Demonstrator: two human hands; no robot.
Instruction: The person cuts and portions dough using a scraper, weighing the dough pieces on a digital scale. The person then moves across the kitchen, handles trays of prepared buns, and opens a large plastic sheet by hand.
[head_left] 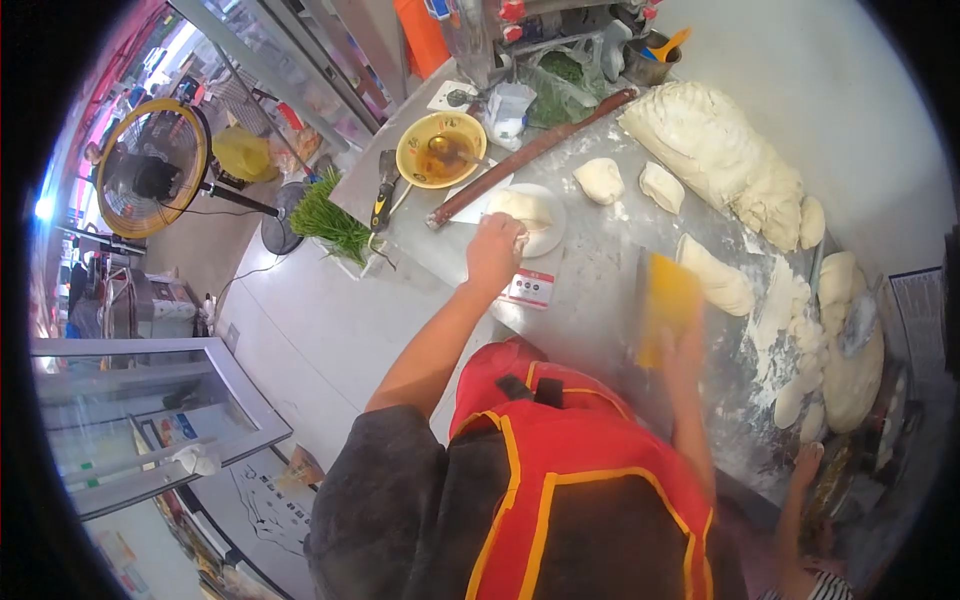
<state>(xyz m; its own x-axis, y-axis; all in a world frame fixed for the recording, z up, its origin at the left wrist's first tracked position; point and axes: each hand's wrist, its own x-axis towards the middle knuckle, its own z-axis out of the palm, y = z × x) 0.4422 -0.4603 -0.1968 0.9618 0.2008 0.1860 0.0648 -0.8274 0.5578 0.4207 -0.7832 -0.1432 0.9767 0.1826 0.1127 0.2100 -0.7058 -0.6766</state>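
In the head view, the left hand [495, 250] is reaching to the plate [548, 236], its fingers curling at the near edge of the dough [521, 208]; whether they are gripping it, I cannot tell. The dough is lying on the round white plate, and the red and white panel [530, 288] is showing just beside the plate, on the side nearer the body. The right hand [683, 345] is holding the yellow scraper [670, 305] over or on the table [600, 250]; both are blurring, so finger detail and contact with the table are not showing.

Two small pieces, the left lump [599, 181] and the right lump [661, 188], are lying apart between the plate and the big dough [715, 150]. The long piece [715, 276] is resting near the scraper. The rolling pin [530, 160] is lying diagonally between the plate and the yellow bowl [404, 160], which is holding brownish liquid. The greens [332, 222] are sitting beside the table's left edge. At lower right, another person's hand [808, 462] is reaching near floury dough strips [796, 398].
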